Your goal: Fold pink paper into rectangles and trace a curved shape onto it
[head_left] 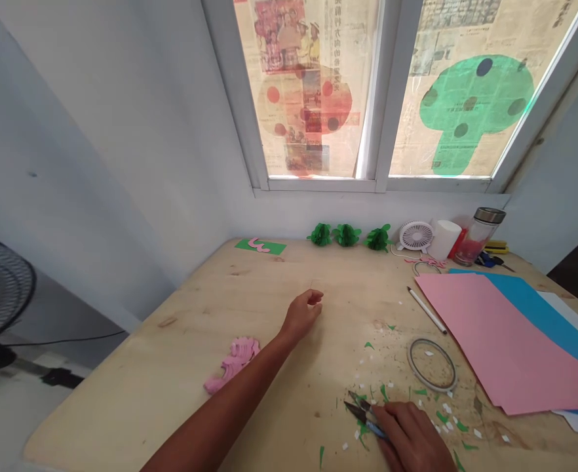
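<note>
My left hand (305, 312) hovers over the middle of the table, its fingers loosely curled with a gap between thumb and forefinger and nothing visible in them. Beneath and left of that forearm lies a stack of wavy pink paper pieces (240, 354), partly covered. At the front right, my right hand (414, 436) is closed around the blue-handled scissors (360, 413); their blades point left and stand apart. Green paper scraps (383, 393) and small white bits lie around them. A grey tape roll (432, 365) rests flat just beyond the right hand.
Pink paper sheets (510, 347) overlap blue sheets (529, 292) at the right, beside a white pen (426, 309). Along the back stand green paper ornaments (346, 235), a small white fan (415, 236) and a glass bottle (480, 236). A green card (276, 248) with pink cutouts lies back left.
</note>
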`<state>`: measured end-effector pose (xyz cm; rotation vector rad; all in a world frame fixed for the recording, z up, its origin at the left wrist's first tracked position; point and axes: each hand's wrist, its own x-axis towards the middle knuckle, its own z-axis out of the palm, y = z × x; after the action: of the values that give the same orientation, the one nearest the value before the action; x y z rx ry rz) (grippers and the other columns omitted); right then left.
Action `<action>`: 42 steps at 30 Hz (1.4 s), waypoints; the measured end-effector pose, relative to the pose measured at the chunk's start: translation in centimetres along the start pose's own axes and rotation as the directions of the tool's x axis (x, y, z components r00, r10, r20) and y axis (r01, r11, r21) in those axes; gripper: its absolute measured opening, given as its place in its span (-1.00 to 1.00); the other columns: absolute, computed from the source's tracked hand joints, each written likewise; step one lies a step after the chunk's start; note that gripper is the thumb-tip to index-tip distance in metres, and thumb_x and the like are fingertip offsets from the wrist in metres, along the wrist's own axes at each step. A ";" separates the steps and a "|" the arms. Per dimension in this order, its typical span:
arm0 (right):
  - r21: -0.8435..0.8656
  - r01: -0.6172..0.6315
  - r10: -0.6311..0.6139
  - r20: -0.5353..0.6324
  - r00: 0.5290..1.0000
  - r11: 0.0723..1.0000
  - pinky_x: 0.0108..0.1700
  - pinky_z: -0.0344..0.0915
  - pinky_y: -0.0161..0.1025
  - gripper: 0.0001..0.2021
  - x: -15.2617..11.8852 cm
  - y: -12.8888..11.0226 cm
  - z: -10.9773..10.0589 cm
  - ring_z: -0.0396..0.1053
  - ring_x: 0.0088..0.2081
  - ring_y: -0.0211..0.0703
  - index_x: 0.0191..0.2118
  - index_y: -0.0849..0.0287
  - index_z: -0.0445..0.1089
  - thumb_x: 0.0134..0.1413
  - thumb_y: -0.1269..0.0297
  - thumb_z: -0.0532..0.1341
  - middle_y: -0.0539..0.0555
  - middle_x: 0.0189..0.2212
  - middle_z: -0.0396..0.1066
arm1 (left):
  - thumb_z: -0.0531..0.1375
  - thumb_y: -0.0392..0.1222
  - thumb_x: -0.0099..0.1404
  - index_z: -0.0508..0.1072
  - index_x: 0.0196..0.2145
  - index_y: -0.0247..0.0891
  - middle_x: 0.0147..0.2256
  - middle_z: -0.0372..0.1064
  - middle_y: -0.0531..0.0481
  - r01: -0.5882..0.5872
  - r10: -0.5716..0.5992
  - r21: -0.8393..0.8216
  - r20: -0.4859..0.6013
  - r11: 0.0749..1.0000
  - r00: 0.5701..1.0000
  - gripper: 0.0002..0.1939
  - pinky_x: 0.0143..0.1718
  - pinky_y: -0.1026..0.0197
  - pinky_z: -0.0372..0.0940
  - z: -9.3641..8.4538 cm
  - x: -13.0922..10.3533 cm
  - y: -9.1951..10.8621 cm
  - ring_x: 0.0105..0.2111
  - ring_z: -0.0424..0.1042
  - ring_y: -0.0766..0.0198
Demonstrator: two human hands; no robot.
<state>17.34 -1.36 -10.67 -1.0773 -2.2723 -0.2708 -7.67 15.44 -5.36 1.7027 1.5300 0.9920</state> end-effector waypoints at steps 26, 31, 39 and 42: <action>0.715 -0.683 0.866 0.238 0.439 0.149 -0.29 0.35 -0.31 -0.73 -2.0 0.0 -9.9 0.36 -0.39 -0.23 -0.18 0.13 0.39 0.13 0.05 0.19 0.07 -0.34 0.50 | -0.17 0.23 0.36 0.01 0.29 -0.34 0.30 -0.07 -0.19 -0.458 0.260 0.679 0.378 0.574 0.888 -0.27 0.28 -0.12 -0.17 6.8 -16.5 3.0 0.32 -0.16 0.05; 0.731 -0.674 0.872 0.261 0.414 0.101 -0.32 0.33 -0.32 -0.72 -2.3 -0.1 -11.0 0.34 -0.42 -0.24 -0.19 0.14 0.41 0.10 0.04 0.21 0.06 -0.37 0.50 | -0.21 0.21 0.37 -0.09 0.32 -0.24 0.33 -0.16 -0.07 -0.532 0.283 0.610 0.461 0.587 0.841 -0.30 0.29 -0.02 -0.19 8.4 -12.6 5.5 0.33 -0.21 0.17; 0.732 -0.678 0.912 0.231 0.340 0.067 -0.33 0.31 -0.29 -0.70 -3.7 0.6 -11.2 0.31 -0.45 -0.23 -0.18 0.16 0.40 0.08 0.04 0.23 0.09 -0.38 0.50 | -0.14 0.19 0.36 0.00 0.29 -0.34 0.29 -0.04 -0.23 -0.541 0.278 0.597 0.479 0.592 0.833 -0.29 0.27 -0.12 -0.19 9.7 -9.0 4.3 0.31 -0.12 0.02; 0.714 -0.697 0.909 0.243 0.340 0.070 -0.33 0.32 -0.25 -0.68 -3.8 0.8 -10.6 0.33 -0.44 -0.19 -0.20 0.18 0.39 0.08 0.01 0.21 0.10 -0.38 0.48 | -0.13 0.25 0.34 0.04 0.28 -0.17 0.30 -0.04 -0.04 -0.679 0.359 0.473 0.600 0.561 0.715 -0.32 0.28 0.07 -0.17 10.2 -11.1 5.1 0.31 -0.10 0.20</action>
<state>24.38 -7.67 -4.53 -1.5124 -0.9194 0.8895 3.23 4.05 -7.60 2.8131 1.1020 0.2008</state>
